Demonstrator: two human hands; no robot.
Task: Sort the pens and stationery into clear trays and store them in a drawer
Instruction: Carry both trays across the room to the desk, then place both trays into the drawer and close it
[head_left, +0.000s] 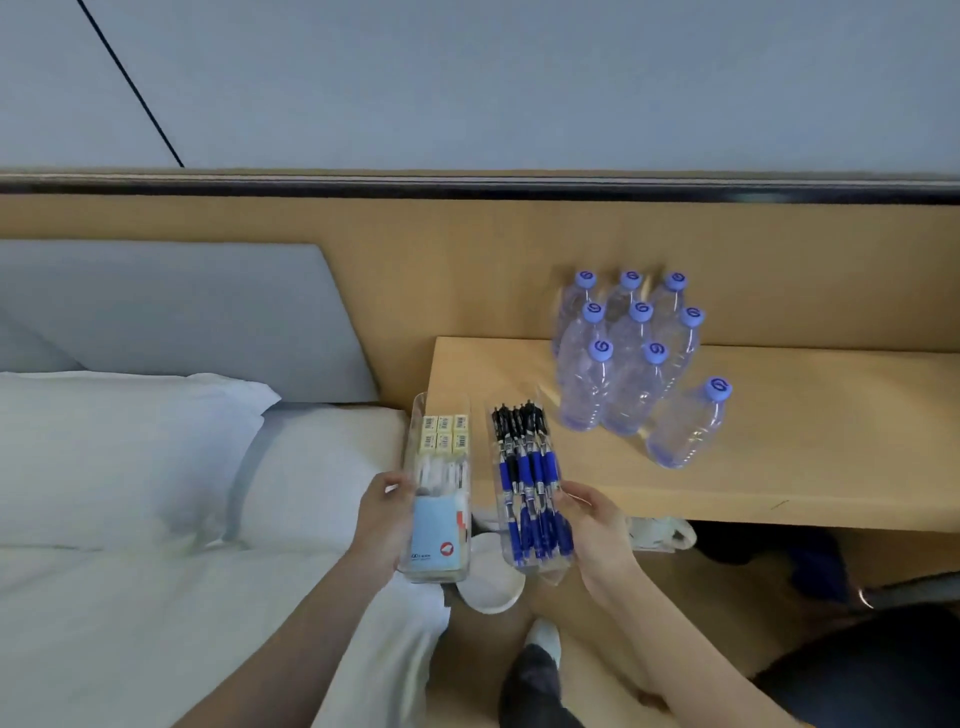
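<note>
Right grip (597, 525): pen tray (493, 447) lengthwise away

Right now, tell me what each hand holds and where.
Left hand grips the stationery tray by its left wall; right hand grips the pen tray by its right wall.

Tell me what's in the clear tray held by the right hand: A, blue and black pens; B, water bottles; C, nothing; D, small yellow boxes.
A: the tray that the right hand grips is packed with blue and black pens.
</note>
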